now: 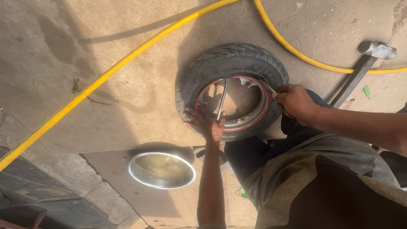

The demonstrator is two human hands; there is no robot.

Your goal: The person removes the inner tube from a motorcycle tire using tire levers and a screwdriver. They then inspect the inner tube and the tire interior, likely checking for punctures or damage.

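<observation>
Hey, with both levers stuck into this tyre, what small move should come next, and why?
Probably pry the right hand lever outward to lift more bead over the red-edged rim. The left hand steadies the tyre and a second lever, which seems to hold the part already freed.

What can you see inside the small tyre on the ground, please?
Inside the tyre sits a red-edged metal rim, with a metal bar laid across its opening. Bare ground shows through the centre; the left hand covers the rim's near edge.
</observation>
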